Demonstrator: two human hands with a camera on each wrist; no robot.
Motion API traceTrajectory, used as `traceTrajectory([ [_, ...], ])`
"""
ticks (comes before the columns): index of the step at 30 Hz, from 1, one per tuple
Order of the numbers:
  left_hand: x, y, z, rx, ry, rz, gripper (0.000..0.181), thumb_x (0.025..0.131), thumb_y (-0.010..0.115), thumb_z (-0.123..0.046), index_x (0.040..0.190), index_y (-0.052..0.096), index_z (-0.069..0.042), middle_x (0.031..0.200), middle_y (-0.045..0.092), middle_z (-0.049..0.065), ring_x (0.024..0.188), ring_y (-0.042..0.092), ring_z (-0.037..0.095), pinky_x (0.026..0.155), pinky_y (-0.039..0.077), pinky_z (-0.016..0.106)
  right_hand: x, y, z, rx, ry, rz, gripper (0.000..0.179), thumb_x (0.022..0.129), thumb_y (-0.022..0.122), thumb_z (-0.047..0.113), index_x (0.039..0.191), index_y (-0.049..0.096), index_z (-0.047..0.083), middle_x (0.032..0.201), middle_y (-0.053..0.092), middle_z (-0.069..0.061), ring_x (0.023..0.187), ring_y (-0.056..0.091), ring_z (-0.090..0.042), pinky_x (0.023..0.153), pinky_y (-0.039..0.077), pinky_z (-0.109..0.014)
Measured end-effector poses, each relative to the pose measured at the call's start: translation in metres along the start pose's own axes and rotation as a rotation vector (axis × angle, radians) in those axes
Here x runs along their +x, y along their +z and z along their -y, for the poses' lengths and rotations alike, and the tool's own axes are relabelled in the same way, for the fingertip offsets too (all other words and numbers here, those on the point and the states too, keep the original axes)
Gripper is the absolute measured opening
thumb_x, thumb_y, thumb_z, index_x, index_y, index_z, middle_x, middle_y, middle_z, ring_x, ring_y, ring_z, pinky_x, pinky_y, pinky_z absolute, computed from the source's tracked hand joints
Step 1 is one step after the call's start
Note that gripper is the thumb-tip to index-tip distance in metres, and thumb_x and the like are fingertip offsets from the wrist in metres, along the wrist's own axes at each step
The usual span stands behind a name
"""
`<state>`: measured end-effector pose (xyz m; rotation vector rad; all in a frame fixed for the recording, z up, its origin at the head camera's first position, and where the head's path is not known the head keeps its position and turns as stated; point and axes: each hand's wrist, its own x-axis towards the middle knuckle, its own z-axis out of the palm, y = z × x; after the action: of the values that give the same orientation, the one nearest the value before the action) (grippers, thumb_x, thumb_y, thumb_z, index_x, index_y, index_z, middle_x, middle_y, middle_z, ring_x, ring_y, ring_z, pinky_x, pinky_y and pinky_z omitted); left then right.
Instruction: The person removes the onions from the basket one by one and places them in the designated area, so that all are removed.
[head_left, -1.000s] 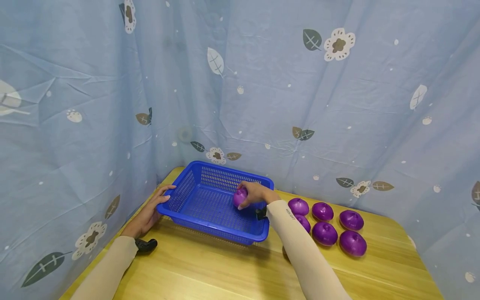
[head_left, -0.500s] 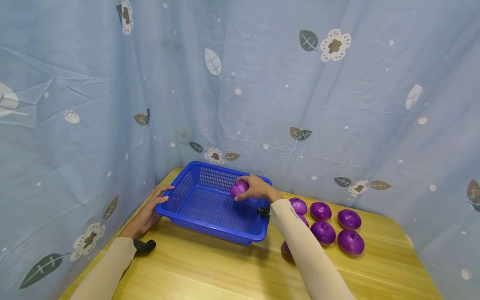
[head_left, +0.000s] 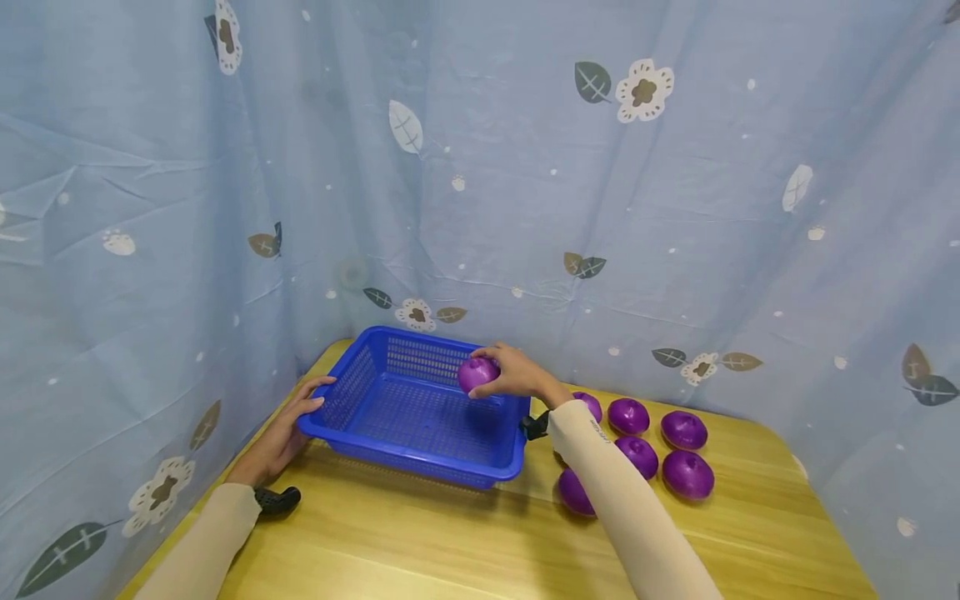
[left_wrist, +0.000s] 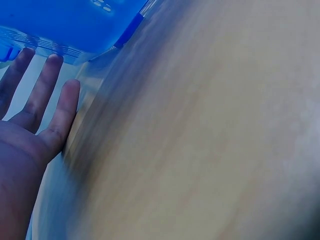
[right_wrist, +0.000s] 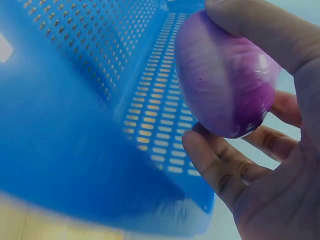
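Note:
My right hand point(head_left: 517, 373) grips a glossy purple onion point(head_left: 476, 375) over the right part of a blue plastic basket point(head_left: 408, 455). Thumb and fingers close around the onion point(right_wrist: 225, 75) in the right wrist view, with the slotted basket wall point(right_wrist: 155, 115) behind it. At the basket's left end, my left hand point(head_left: 279, 437) rests its fingertips on the rim. The left wrist view has this hand's fingers point(left_wrist: 45, 90) stretched out straight at the basket's side. No other onion shows inside the basket.
Several more purple onions point(head_left: 687, 475) lie in loose rows on the wooden table point(head_left: 780, 517), right of the basket; my right forearm partly covers some. A blue patterned curtain point(head_left: 510, 208) hangs behind and to the left of the table.
My right hand has lifted the onion from low inside the basket to about rim height. The left hand keeps its place on the rim. The head view has turned slightly right.

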<state>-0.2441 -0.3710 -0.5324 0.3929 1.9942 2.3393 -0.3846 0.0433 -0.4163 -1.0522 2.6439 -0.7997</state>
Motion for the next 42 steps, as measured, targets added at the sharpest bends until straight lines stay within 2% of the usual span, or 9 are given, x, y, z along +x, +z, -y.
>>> traceTrajectory([
  [6, -0.001, 0.0, -0.001, -0.007, -0.006, -0.005, 0.044, 0.112, 0.041, -0.024, 0.155, 0.035, -0.021, 0.148, 0.03, 0.015, 0.119, 0.058, 0.027, 0.092, 0.055, 0.033, -0.011, -0.007, -0.007, 0.029, -0.012, -0.03, 0.078, 0.079, 0.088, 0.043, 0.145, 0.056, 0.016, 0.137, 0.054, -0.011, 0.118, 0.056, -0.028, 0.091, 0.056, -0.04],
  [13, -0.001, 0.0, 0.0, 0.013, -0.029, -0.02, 0.046, 0.111, 0.041, -0.027, 0.156, 0.033, -0.022, 0.151, 0.022, 0.015, 0.119, 0.058, 0.028, 0.091, 0.056, 0.035, -0.028, -0.017, -0.011, 0.05, -0.03, -0.069, 0.078, 0.079, 0.087, 0.048, 0.145, 0.057, 0.018, 0.135, 0.054, -0.009, 0.116, 0.058, -0.026, 0.089, 0.057, -0.038],
  [20, -0.001, -0.001, -0.001, -0.006, -0.038, -0.024, 0.044, 0.111, 0.041, -0.027, 0.155, 0.035, -0.025, 0.147, 0.03, 0.011, 0.115, 0.06, 0.026, 0.089, 0.056, 0.035, -0.048, -0.027, -0.011, 0.038, -0.045, -0.105, 0.08, 0.079, 0.087, 0.048, 0.146, 0.055, 0.018, 0.137, 0.054, -0.006, 0.118, 0.057, -0.025, 0.089, 0.056, -0.039],
  [27, 0.0, 0.0, -0.001, 0.031, -0.035, -0.024, 0.044, 0.112, 0.04, -0.027, 0.155, 0.035, -0.024, 0.148, 0.028, 0.01, 0.117, 0.059, 0.025, 0.091, 0.055, 0.033, -0.073, -0.029, -0.023, 0.113, -0.034, -0.122, 0.079, 0.08, 0.088, 0.044, 0.146, 0.054, 0.017, 0.132, 0.053, -0.004, 0.115, 0.058, -0.028, 0.083, 0.058, -0.035],
  [32, -0.001, 0.001, -0.001, 0.03, -0.033, -0.019, 0.045, 0.111, 0.04, -0.028, 0.156, 0.035, -0.023, 0.148, 0.028, 0.011, 0.117, 0.059, 0.024, 0.091, 0.055, 0.032, -0.09, -0.029, -0.032, 0.104, -0.044, -0.141, 0.081, 0.081, 0.087, 0.044, 0.148, 0.053, 0.015, 0.131, 0.052, -0.007, 0.111, 0.058, -0.028, 0.079, 0.058, -0.033],
  [37, -0.001, 0.001, -0.001, 0.029, -0.031, -0.017, 0.045, 0.111, 0.041, -0.028, 0.156, 0.034, -0.023, 0.147, 0.03, 0.01, 0.117, 0.058, 0.024, 0.091, 0.055, 0.032, -0.103, -0.031, -0.038, 0.123, -0.029, -0.147, 0.078, 0.082, 0.087, 0.043, 0.147, 0.053, 0.018, 0.129, 0.052, -0.005, 0.101, 0.061, -0.025, 0.075, 0.058, -0.031],
  [42, 0.001, 0.002, -0.001, 0.033, -0.042, -0.031, 0.046, 0.111, 0.042, -0.029, 0.156, 0.035, -0.023, 0.148, 0.028, 0.011, 0.118, 0.058, 0.025, 0.092, 0.055, 0.032, -0.116, -0.033, -0.041, 0.072, -0.023, -0.18, 0.076, 0.08, 0.088, 0.046, 0.145, 0.056, 0.021, 0.127, 0.054, -0.003, 0.108, 0.059, -0.024, 0.08, 0.057, -0.033],
])
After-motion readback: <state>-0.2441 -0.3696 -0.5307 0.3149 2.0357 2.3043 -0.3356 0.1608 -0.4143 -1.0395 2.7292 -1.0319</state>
